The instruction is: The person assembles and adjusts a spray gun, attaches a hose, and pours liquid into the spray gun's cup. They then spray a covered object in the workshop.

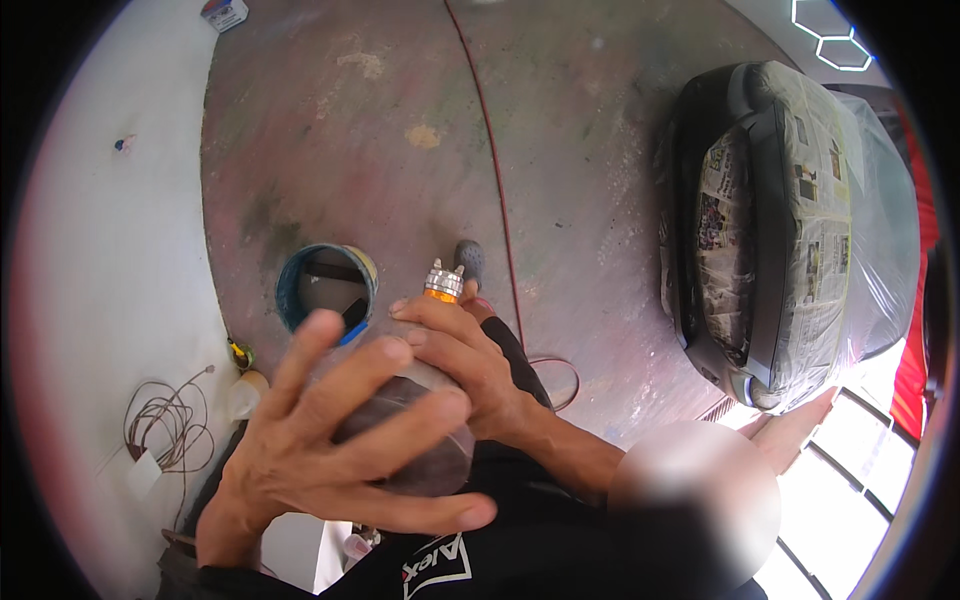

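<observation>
A spray gun with a silver and gold nozzle (443,283) is gripped in my right hand (468,362), its nozzle pointing away from me over the floor. Its rounded, see-through cup (455,455) sits near my chest and looks dark inside. My left hand (300,455) is spread in front of this cup, fingers wide apart. Whether those fingertips touch the cup cannot be made out. The gun's handle and trigger are hidden by my hands.
A blue bucket (284,285) with dark items inside stands just ahead, left of my shoe (469,265). A red hose (490,130) crosses the floor. To the right is a dark car (765,220) masked with newspaper and plastic. A coiled cord (175,430) lies against the white wall.
</observation>
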`<state>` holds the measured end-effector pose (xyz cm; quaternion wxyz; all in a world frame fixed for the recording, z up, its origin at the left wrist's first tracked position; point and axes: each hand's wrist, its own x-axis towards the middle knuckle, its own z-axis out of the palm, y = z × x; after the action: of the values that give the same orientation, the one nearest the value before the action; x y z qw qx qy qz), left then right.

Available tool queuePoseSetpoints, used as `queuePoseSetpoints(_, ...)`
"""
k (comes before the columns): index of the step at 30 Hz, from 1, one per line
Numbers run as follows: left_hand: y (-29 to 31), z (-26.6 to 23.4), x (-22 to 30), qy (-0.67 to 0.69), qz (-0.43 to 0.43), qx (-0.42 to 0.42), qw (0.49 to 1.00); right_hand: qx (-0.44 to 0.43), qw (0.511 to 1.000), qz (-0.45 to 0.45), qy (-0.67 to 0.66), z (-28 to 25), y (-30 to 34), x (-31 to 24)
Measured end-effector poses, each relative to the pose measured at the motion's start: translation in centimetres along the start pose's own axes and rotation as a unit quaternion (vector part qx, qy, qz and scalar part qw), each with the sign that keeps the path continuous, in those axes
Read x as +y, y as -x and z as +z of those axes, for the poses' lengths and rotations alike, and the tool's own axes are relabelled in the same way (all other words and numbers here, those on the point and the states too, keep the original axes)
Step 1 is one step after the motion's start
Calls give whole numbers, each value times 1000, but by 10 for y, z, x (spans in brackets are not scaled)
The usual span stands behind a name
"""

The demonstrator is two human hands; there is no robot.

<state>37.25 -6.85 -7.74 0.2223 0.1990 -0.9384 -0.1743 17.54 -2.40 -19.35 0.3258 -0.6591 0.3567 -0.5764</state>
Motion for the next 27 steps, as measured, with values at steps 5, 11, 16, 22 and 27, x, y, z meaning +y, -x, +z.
queuePoseSetpoints(5, -51, 45, -74, 59, -99, 96, 989, 39, 999, -17, -5, -7, -102, 71)
queuePoseSetpoints(11, -122, 64, -149, 152, -249, 132, 947, -19, 999, -4, -50, -31, -226, 115)
queuePoseSetpoints(16, -181, 71, -215, 228, -314, 151, 909, -126, 983, 105, -81, -104, -299, 150)
queuePoseSetpoints(22, -244, 74, -292, 321, -339, 156, 871, -236, 967, 79, 50, -150, -403, 203)
queuePoseSetpoints(27, -287, 85, -374, 405, -336, 138, 839, -217, 971, 101, 21, -156, -487, 238)
